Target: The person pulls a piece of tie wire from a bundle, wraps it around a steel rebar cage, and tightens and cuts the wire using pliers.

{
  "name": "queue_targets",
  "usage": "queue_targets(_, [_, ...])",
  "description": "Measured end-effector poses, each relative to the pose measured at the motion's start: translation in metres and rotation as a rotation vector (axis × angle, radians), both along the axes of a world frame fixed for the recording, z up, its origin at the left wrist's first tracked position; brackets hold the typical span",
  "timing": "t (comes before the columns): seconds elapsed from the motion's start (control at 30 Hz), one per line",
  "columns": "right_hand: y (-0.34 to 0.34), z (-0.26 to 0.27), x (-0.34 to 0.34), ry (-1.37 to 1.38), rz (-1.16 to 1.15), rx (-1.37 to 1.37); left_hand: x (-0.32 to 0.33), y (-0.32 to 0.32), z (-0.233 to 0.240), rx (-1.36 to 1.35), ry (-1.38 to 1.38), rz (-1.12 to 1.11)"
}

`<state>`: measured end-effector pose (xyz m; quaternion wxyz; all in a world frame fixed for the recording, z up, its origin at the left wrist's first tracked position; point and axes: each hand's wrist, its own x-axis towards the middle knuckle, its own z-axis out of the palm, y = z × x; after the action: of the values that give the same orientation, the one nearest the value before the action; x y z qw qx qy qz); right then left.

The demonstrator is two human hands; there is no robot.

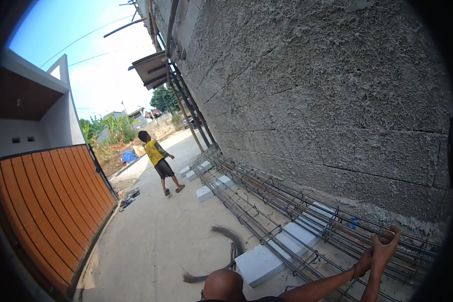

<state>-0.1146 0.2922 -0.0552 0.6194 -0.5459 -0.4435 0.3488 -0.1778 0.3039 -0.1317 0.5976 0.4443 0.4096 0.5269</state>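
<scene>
Both of my hands are close together over a rebar cage (266,222) at the lower right. My right hand (387,247) has its fingers curled upward beside the upper bars. My left hand (365,260), with a band at the wrist, is partly hidden behind it. Whether either one holds a wire or a bar cannot be seen. The steel bars with their bent stirrups run lengthwise along the wall. Under them lie pale lightweight blocks (262,264). A bent knee (223,285) shows at the bottom edge.
A rough rendered block wall (324,94) rises on the right. Bundles of thin wire (230,238) lie on the concrete (143,241). A person (156,156) is on the lane ahead. An orange slatted gate (53,204) stands left; poles (188,105) lean near the wall's far end.
</scene>
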Motion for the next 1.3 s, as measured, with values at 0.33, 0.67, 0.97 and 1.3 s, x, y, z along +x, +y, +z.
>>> queue_targets(0.33, [-0.019, 0.033, -0.050, -0.107, -0.387, 0.017, 0.010, -0.015, 0.010, 0.159, 0.200, 0.191])
queue_targets(0.67, [0.011, 0.013, -0.030, -0.101, -0.155, 0.079, 0.026, -0.045, 0.011, 0.283, 0.277, 0.477])
queue_targets(0.97, [0.042, 0.016, 0.048, 0.617, 1.337, 0.102, 0.044, -0.072, 0.015, 0.323, 0.319, 0.688])
queue_targets(1.3, [0.044, 0.017, 0.033, 0.723, 1.459, 0.052, -0.011, -0.019, -0.006, 0.303, 0.325, 0.094])
